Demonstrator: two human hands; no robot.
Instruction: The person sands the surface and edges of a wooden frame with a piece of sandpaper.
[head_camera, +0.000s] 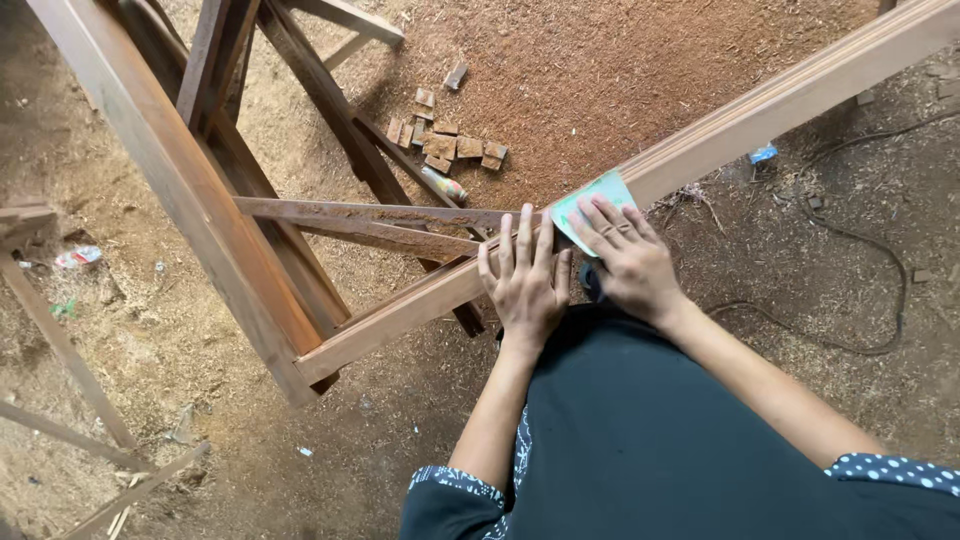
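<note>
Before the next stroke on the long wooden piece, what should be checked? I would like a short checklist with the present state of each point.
1. Left hand flat on the long wooden piece to steady it: ok.
2. Right hand pressing the pale green sheet onto the wood: ok, fingers spread over it.
3. Piece supported: ok at the near end, which rests on the wooden trestle; the far support is out of view, cannot tell.
4. Cable on the sawdust floor away from the hands: ok.
5. Grit and wear of the sheet: cannot tell.
</note>
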